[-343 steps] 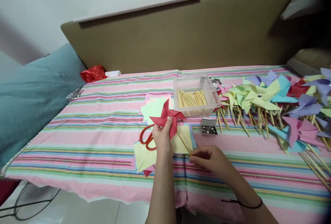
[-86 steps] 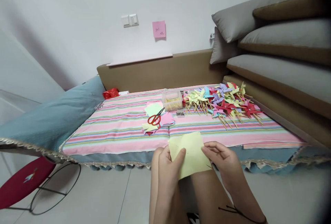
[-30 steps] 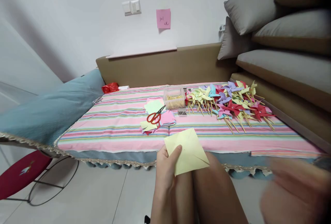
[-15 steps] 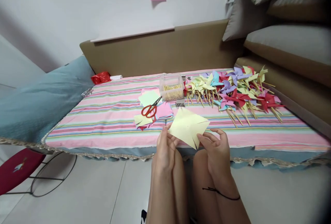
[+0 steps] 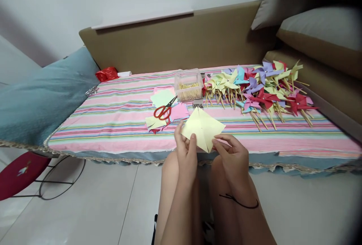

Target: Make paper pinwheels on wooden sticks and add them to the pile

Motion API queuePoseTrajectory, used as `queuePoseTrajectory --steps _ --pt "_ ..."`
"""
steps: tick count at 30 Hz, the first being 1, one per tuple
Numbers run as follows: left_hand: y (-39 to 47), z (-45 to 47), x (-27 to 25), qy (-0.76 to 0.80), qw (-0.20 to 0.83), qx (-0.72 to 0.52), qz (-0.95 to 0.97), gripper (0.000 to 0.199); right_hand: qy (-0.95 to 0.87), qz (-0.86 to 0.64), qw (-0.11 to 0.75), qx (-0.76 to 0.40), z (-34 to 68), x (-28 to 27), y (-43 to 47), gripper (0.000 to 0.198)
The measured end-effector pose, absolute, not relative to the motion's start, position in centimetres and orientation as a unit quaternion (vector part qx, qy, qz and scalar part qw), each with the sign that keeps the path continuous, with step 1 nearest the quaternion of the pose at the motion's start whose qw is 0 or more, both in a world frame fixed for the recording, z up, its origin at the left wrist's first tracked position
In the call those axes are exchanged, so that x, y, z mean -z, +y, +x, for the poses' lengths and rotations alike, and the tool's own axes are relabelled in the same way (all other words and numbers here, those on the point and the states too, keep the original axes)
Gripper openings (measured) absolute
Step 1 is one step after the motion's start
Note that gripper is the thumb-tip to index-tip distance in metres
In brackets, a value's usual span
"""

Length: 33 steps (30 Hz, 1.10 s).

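Observation:
A pale yellow paper square (image 5: 202, 127), with slits running in from its corners, is held over the front edge of the couch, one corner toward me. My left hand (image 5: 186, 153) grips its left side, thumb on top and fingers beneath. My right hand (image 5: 232, 153) pinches its lower right edge near the front corner. Beyond the paper sits a small open box of metal fasteners (image 5: 198, 104). Red-handled scissors (image 5: 164, 110) lie to the left on cut paper pieces, among them a pink stack (image 5: 180, 112) and pale green sheets (image 5: 163, 97).
A clear plastic box (image 5: 189, 85) holds many thin sticks. Finished paper pinwheels (image 5: 256, 86) on sticks are heaped at the right, beside stacked cushions (image 5: 319, 30). A red plastic bag (image 5: 107, 74) lies at the back left. A red stool (image 5: 24, 173) stands on the floor at left.
My left thumb has come onto the top of the paper, and my right hand has shifted slightly along its edge. The camera view has tilted a little downward.

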<state>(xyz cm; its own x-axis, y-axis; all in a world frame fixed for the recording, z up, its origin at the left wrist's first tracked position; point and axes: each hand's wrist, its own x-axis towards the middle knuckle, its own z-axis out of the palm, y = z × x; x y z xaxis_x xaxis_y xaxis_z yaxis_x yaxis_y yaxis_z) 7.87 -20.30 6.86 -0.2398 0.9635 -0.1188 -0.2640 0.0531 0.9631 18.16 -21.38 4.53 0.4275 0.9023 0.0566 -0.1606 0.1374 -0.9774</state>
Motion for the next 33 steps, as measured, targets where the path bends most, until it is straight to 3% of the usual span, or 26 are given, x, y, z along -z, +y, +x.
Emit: queuePoseTrajectory --steps 4,11,17,23,33 --pt "-20.0 7.0 -6.5 0.508 0.471 -0.566 0.447 0.037 -0.368 -0.517 0.651 -0.417 18.1 -4.6 -21.7 0.013" --pt "-19.7 6.0 -6.2 0.517 0.499 -0.551 0.424 0.035 -0.453 -0.469 0.599 -0.466 18.5 -4.0 -22.0 0.017" --pt "-19.7 5.6 -5.7 0.505 0.490 -0.555 0.445 0.029 -0.514 -0.464 0.570 -0.443 18.8 -3.8 -21.9 0.011" --pt "-19.8 5.8 -5.2 0.499 0.485 -0.545 0.468 0.029 -0.464 -0.447 0.588 -0.490 18.4 -4.5 -22.1 0.011" --pt "-19.9 6.1 -5.4 0.478 0.501 -0.557 0.459 0.026 -0.360 -0.512 0.654 -0.425 17.2 -5.0 -21.7 0.019"
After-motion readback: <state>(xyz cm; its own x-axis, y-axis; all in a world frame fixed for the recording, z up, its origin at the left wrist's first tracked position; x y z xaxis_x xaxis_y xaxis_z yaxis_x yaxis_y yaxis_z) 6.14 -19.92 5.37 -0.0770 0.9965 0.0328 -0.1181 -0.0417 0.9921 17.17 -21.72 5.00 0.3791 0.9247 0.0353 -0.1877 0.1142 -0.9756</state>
